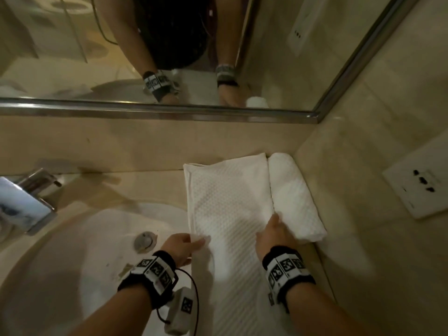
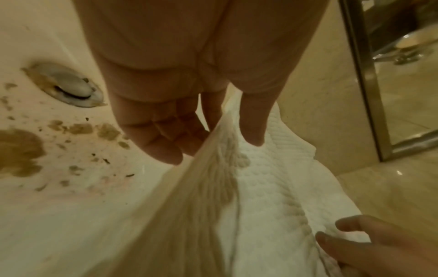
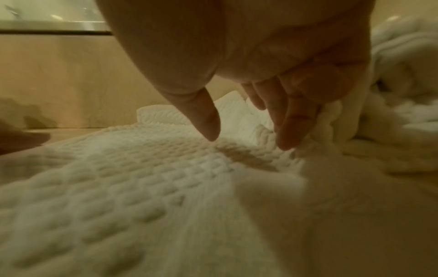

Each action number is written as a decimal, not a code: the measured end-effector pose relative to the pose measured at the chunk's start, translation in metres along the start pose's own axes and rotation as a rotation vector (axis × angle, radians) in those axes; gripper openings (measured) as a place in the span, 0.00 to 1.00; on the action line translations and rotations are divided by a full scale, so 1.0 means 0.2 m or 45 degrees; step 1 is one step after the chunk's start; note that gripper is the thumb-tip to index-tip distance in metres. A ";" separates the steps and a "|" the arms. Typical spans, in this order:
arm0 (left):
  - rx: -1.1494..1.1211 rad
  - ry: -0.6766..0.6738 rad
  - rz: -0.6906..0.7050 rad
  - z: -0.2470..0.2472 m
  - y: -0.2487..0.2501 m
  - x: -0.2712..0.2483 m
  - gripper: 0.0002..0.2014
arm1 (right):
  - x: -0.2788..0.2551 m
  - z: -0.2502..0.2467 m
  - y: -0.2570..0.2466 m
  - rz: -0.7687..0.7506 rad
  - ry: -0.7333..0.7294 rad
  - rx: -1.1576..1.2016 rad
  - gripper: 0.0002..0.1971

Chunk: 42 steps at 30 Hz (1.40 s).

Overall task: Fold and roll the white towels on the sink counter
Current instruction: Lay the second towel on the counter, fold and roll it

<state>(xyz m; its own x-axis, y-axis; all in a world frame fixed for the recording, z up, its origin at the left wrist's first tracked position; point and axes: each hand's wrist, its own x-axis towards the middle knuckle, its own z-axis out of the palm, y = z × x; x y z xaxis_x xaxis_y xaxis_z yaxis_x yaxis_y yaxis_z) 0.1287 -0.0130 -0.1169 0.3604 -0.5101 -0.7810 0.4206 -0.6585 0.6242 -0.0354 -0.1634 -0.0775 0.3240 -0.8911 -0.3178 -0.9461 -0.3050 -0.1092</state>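
Note:
A white waffle-textured towel (image 1: 230,207), folded into a long strip, lies on the beige counter from the back wall toward me, its left side over the sink's rim. My left hand (image 1: 198,240) pinches its left edge; the left wrist view shows the thumb (image 2: 251,129) on top and the fingers (image 2: 166,148) underneath. My right hand (image 1: 269,229) is at the strip's right edge, next to a rolled white towel (image 1: 295,197) lying by the right wall. In the right wrist view its thumb (image 3: 208,127) and straight fingers (image 3: 289,131) stand apart, tips at the towel (image 3: 142,178).
The white sink basin (image 1: 72,263) with its metal drain (image 1: 144,241) is at the left, with brown stains (image 2: 21,151) in it. A chrome faucet (image 1: 26,200) stands at the far left. A mirror's metal frame (image 1: 169,110) runs along the back; a wall socket (image 1: 421,187) is at the right.

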 end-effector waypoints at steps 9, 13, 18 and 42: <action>0.111 -0.244 0.015 0.06 -0.04 -0.08 0.05 | -0.01 0.11 0.13 0.430 -0.181 0.447 0.19; 0.132 -0.147 0.191 0.05 -0.03 -0.12 0.04 | -0.08 0.04 0.24 0.343 -0.156 0.903 0.15; -0.186 -0.015 0.567 0.05 0.21 -0.18 0.07 | -0.07 -0.28 0.17 0.004 0.249 0.753 0.13; 0.618 0.398 0.415 0.07 -0.31 -0.51 0.13 | -0.51 0.08 0.62 0.125 -0.225 0.527 0.26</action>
<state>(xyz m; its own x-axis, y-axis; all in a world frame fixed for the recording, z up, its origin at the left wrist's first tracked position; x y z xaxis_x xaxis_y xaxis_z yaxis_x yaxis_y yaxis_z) 0.0542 0.0723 -0.0769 0.6611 -0.5890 -0.4648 -0.1476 -0.7095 0.6891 -0.1848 -0.1055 -0.0739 0.2622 -0.8269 -0.4974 -0.9041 -0.0303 -0.4263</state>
